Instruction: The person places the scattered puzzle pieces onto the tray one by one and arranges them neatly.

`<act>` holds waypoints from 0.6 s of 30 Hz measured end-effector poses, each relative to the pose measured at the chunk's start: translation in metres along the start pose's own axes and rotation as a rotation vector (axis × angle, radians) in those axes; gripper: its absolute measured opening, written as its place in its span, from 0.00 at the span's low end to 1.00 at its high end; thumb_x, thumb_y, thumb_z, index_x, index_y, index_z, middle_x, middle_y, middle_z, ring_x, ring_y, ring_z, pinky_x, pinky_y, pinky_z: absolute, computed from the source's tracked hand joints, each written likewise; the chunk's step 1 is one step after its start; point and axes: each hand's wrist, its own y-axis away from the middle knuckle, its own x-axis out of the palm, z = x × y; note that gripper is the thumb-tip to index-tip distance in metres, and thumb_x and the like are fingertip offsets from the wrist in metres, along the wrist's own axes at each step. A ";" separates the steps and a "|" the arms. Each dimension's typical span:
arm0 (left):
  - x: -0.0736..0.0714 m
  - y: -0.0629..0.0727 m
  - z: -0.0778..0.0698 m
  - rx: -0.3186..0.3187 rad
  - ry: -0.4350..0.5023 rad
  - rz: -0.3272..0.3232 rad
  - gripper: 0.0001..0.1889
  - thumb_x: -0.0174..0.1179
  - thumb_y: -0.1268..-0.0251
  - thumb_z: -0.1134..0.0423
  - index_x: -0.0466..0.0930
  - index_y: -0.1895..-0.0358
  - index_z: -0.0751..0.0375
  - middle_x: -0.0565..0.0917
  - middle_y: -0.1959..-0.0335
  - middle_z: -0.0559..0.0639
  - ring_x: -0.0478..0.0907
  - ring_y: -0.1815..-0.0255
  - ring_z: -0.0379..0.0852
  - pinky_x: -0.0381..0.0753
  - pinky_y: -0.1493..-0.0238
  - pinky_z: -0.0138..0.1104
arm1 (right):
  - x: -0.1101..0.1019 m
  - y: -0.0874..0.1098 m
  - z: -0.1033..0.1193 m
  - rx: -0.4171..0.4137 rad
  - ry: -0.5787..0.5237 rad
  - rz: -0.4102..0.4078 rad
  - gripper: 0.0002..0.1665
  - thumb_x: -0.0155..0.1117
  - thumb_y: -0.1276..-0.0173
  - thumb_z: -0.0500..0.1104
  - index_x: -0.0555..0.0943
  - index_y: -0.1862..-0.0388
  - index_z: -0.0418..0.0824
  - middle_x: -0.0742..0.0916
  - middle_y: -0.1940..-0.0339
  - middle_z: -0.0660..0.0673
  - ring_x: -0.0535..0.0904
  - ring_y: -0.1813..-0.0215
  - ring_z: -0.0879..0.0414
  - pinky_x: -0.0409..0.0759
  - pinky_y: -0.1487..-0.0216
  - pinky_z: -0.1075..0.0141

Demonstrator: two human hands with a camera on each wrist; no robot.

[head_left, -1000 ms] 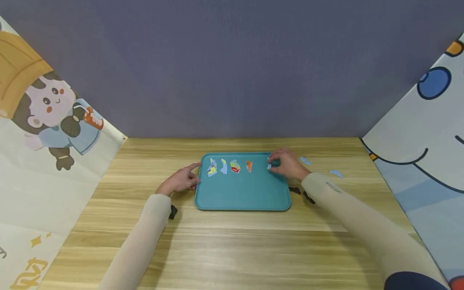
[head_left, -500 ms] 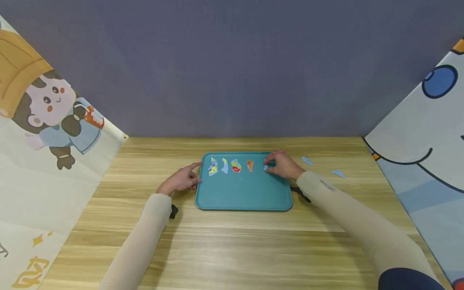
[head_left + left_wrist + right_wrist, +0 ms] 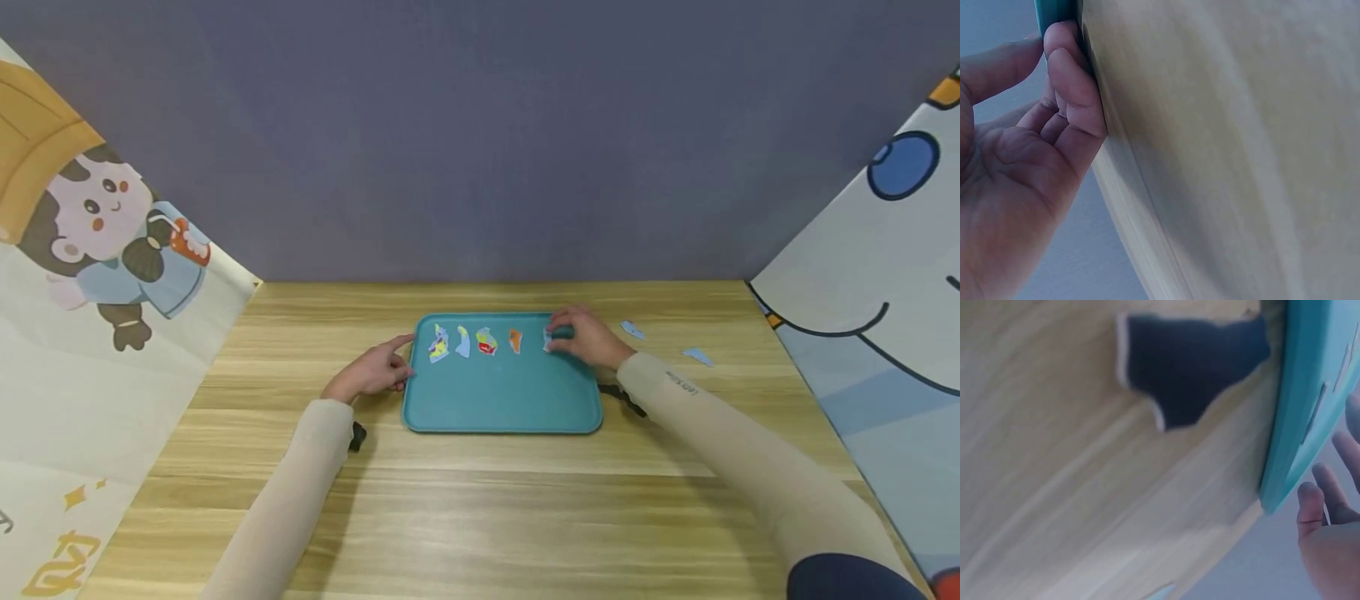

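Observation:
My left hand (image 3: 373, 372) holds the left rim of a teal tray (image 3: 502, 408), index finger and thumb at its edge. In the left wrist view its other fingers (image 3: 1075, 81) curl against the tray's side. Over the tray's back right corner, my right hand (image 3: 588, 337) pinches a pale blue puzzle piece (image 3: 547, 340) between thumb and fingers, close to the tray surface. To its left, along the back of the tray, lie an orange piece (image 3: 515, 341), a red and green piece (image 3: 487, 342), a narrow pale blue piece (image 3: 463, 342) and a yellow and purple piece (image 3: 438, 343).
Right of the tray, two light blue pieces (image 3: 698, 357) lie on the wooden table (image 3: 480, 500). A dark piece (image 3: 1194, 369) lies beside the tray's right edge, partly behind the right sleeve in the head view. A grey wall (image 3: 480, 167) stands behind the table.
The right hand has shifted slightly left over the tray with the pale blue puzzle piece, toward the orange one. The left hand stays at the tray's left rim.

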 end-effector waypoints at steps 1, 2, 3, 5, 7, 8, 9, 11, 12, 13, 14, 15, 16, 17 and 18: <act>0.000 0.000 0.000 -0.004 0.001 -0.001 0.36 0.55 0.31 0.68 0.46 0.25 0.58 0.81 0.74 0.53 0.77 0.74 0.47 0.76 0.70 0.38 | -0.002 0.001 0.000 -0.003 0.001 -0.005 0.19 0.71 0.41 0.42 0.83 0.52 0.36 0.77 0.42 0.36 0.66 0.38 0.40 0.60 0.37 0.47; 0.000 0.000 0.000 -0.004 0.002 -0.001 0.36 0.55 0.31 0.68 0.46 0.25 0.58 0.81 0.74 0.53 0.77 0.74 0.47 0.76 0.70 0.38 | -0.003 0.001 -0.001 -0.008 0.006 -0.009 0.18 0.71 0.41 0.41 0.83 0.52 0.36 0.77 0.42 0.36 0.66 0.38 0.40 0.60 0.37 0.47; -0.001 0.000 0.000 -0.005 0.002 -0.001 0.36 0.54 0.31 0.68 0.46 0.25 0.58 0.81 0.74 0.53 0.77 0.74 0.47 0.76 0.70 0.38 | -0.005 0.002 -0.001 -0.013 0.009 -0.013 0.18 0.71 0.40 0.41 0.83 0.52 0.36 0.77 0.42 0.36 0.66 0.38 0.40 0.60 0.37 0.47; -0.001 0.000 0.000 -0.008 0.000 0.000 0.36 0.54 0.31 0.68 0.45 0.24 0.58 0.81 0.74 0.53 0.77 0.74 0.47 0.76 0.70 0.38 | -0.008 0.004 -0.002 -0.013 0.009 -0.015 0.18 0.70 0.39 0.42 0.83 0.51 0.36 0.76 0.41 0.35 0.66 0.37 0.40 0.60 0.37 0.47; -0.001 0.000 0.001 -0.013 -0.001 -0.002 0.36 0.54 0.31 0.68 0.46 0.24 0.57 0.81 0.74 0.53 0.77 0.74 0.47 0.76 0.70 0.38 | -0.012 0.006 -0.003 -0.011 0.003 -0.021 0.18 0.70 0.39 0.42 0.83 0.51 0.35 0.76 0.41 0.34 0.65 0.37 0.40 0.60 0.37 0.47; -0.001 0.000 0.001 -0.016 -0.004 -0.003 0.36 0.54 0.31 0.67 0.46 0.24 0.57 0.81 0.74 0.53 0.77 0.74 0.47 0.76 0.70 0.38 | -0.014 0.008 -0.004 -0.008 0.000 -0.023 0.18 0.69 0.39 0.42 0.83 0.51 0.35 0.76 0.41 0.34 0.65 0.37 0.40 0.59 0.36 0.47; -0.001 -0.001 0.001 -0.013 -0.006 -0.002 0.36 0.54 0.31 0.67 0.45 0.24 0.58 0.81 0.74 0.53 0.77 0.74 0.47 0.75 0.70 0.38 | -0.016 0.010 -0.005 -0.001 -0.004 -0.026 0.19 0.69 0.38 0.42 0.83 0.50 0.36 0.76 0.40 0.34 0.65 0.37 0.40 0.60 0.37 0.47; -0.001 -0.002 0.002 -0.018 -0.005 -0.002 0.36 0.55 0.31 0.67 0.46 0.24 0.57 0.81 0.74 0.53 0.77 0.74 0.47 0.76 0.70 0.37 | -0.020 0.013 -0.006 0.008 -0.004 -0.032 0.19 0.69 0.38 0.42 0.82 0.49 0.35 0.76 0.40 0.34 0.65 0.37 0.40 0.60 0.37 0.47; -0.001 -0.002 0.002 -0.018 -0.005 -0.001 0.36 0.54 0.31 0.67 0.45 0.24 0.57 0.81 0.74 0.53 0.77 0.74 0.47 0.76 0.70 0.37 | -0.021 0.015 -0.007 0.010 -0.004 -0.036 0.20 0.69 0.38 0.42 0.82 0.49 0.34 0.76 0.41 0.34 0.65 0.37 0.40 0.61 0.38 0.46; -0.001 -0.002 0.002 -0.019 -0.003 0.000 0.36 0.55 0.31 0.67 0.45 0.24 0.57 0.81 0.74 0.53 0.78 0.74 0.47 0.76 0.70 0.37 | -0.023 0.016 -0.008 0.009 -0.002 -0.039 0.20 0.68 0.38 0.42 0.82 0.49 0.34 0.76 0.41 0.34 0.65 0.38 0.40 0.62 0.38 0.46; 0.000 -0.002 0.002 -0.017 -0.004 0.002 0.36 0.54 0.31 0.67 0.45 0.24 0.57 0.81 0.73 0.53 0.78 0.74 0.47 0.76 0.70 0.37 | -0.024 0.018 -0.009 0.011 -0.003 -0.041 0.20 0.68 0.38 0.42 0.81 0.49 0.33 0.76 0.41 0.34 0.65 0.38 0.40 0.62 0.39 0.46; 0.000 -0.002 0.002 -0.017 -0.002 0.003 0.36 0.54 0.31 0.67 0.45 0.24 0.57 0.81 0.73 0.53 0.78 0.74 0.47 0.76 0.70 0.37 | -0.026 0.020 -0.011 0.010 0.000 -0.044 0.20 0.68 0.38 0.42 0.81 0.49 0.33 0.76 0.41 0.34 0.65 0.38 0.40 0.62 0.39 0.46; 0.000 -0.002 0.002 -0.023 0.000 0.001 0.36 0.54 0.31 0.67 0.45 0.24 0.56 0.81 0.73 0.53 0.78 0.74 0.47 0.76 0.70 0.37 | -0.027 0.021 -0.012 0.007 0.000 -0.047 0.20 0.68 0.38 0.42 0.81 0.49 0.33 0.76 0.42 0.34 0.65 0.38 0.40 0.61 0.39 0.46; 0.000 -0.002 0.002 -0.018 -0.001 0.003 0.36 0.54 0.31 0.67 0.45 0.24 0.57 0.81 0.73 0.53 0.78 0.74 0.47 0.76 0.70 0.37 | -0.028 0.022 -0.014 0.006 -0.003 -0.050 0.20 0.68 0.38 0.42 0.81 0.49 0.33 0.76 0.42 0.34 0.66 0.39 0.40 0.61 0.38 0.46; 0.000 -0.002 0.002 -0.018 0.001 0.003 0.36 0.54 0.31 0.68 0.45 0.24 0.57 0.81 0.74 0.53 0.77 0.74 0.47 0.75 0.70 0.37 | -0.030 0.023 -0.016 0.002 -0.002 -0.053 0.20 0.68 0.38 0.42 0.81 0.49 0.33 0.77 0.42 0.34 0.66 0.39 0.40 0.58 0.37 0.46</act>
